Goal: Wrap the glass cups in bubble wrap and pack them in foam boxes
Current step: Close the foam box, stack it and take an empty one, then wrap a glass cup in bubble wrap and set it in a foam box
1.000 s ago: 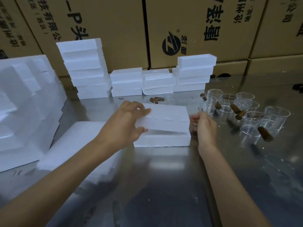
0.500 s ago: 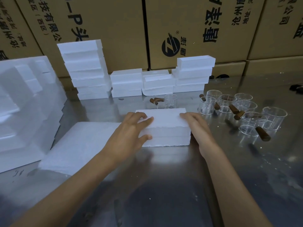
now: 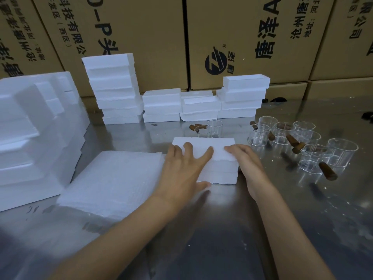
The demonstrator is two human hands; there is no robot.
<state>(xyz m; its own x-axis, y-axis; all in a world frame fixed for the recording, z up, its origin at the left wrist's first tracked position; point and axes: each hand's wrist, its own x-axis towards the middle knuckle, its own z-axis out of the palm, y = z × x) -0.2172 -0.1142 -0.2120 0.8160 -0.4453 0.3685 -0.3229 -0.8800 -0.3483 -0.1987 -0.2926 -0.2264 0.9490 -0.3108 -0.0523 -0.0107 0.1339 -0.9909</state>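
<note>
Two hands rest on one closed foam box (image 3: 203, 147) at the centre of the steel surface (image 3: 222, 229); its contents cannot be seen. Left hand (image 3: 181, 168) lies across the lid with fingers (image 3: 207, 153) straight and spread, thumb down against the near side wall. Right hand (image 3: 245, 158) presses flat on the lid's 3 o'clock edge, fingers extended and close together. Neither hand grips anything.

Stacked foam boxes (image 3: 115, 89), all closed, stand in a row at 12 o'clock against the cardboard cartons (image 3: 141, 27). Bubble wrap sheets (image 3: 113, 178) lie just beside the box at 9 o'clock, touching the left hand's side. Larger foam trays (image 3: 34, 134) sit further out at 9 o'clock.

Glass cups (image 3: 282, 132) with brown handles are grouped at 2 to 3 o'clock, unwrapped, apart from the right hand. Two more cups (image 3: 215, 128) stand just behind the box at 12 o'clock.
</note>
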